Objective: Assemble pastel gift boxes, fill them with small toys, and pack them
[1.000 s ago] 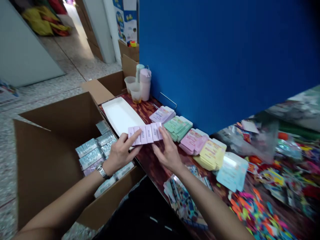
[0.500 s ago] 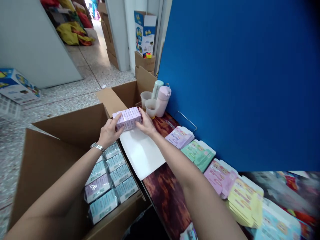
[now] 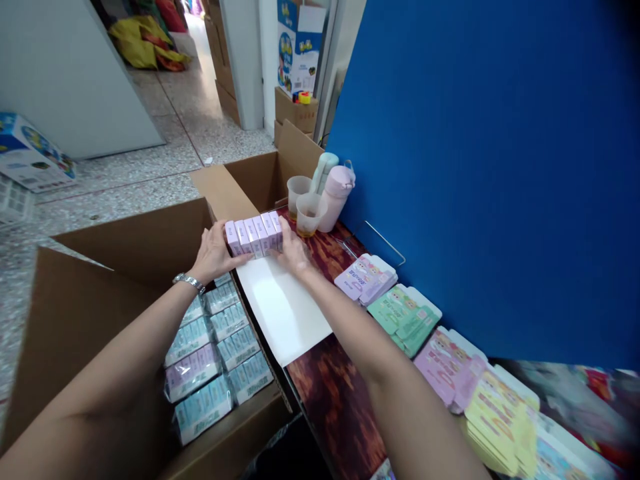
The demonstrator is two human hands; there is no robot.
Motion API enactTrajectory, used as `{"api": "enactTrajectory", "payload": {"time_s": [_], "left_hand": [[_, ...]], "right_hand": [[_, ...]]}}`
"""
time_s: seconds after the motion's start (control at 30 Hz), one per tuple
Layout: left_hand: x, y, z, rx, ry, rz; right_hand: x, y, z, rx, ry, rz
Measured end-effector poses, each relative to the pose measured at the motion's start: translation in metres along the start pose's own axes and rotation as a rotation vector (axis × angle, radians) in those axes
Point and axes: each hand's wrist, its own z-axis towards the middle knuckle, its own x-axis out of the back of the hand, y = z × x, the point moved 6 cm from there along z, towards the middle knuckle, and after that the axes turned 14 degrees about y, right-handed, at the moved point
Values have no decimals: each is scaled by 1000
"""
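Observation:
A row of several small pink boxes (image 3: 253,236) stands pressed together at the far end of a white tray (image 3: 283,307) on the dark wooden table. My left hand (image 3: 213,255) presses the row's left end and my right hand (image 3: 293,251) presses its right end, so both hands clamp the row between them. A watch sits on my left wrist.
A large open cardboard box (image 3: 100,313) at the left holds wrapped packs of boxes (image 3: 215,353). Two plastic cups (image 3: 305,203) and a pink bottle (image 3: 336,197) stand behind the tray. Stacks of flat coloured cartons (image 3: 400,307) line the blue wall (image 3: 490,167).
My hands carried the row of pink boxes from above the table's middle to the far end of the white tray and set it down there. The view turned left.

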Motion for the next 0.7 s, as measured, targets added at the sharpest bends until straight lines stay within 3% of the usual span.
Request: {"api": "enactTrajectory", "payload": {"time_s": [0.3, 0.57, 0.7], "left_hand": [[-9, -9, 4, 172, -9, -54], [-8, -11, 5, 175, -20, -29], [-8, -12, 6, 194, -27, -28]], "right_hand": [[-6, -11, 13, 7, -6, -358], [3, 0, 7, 118, -69, -230], [5, 4, 6, 157, -118, -310]]}}
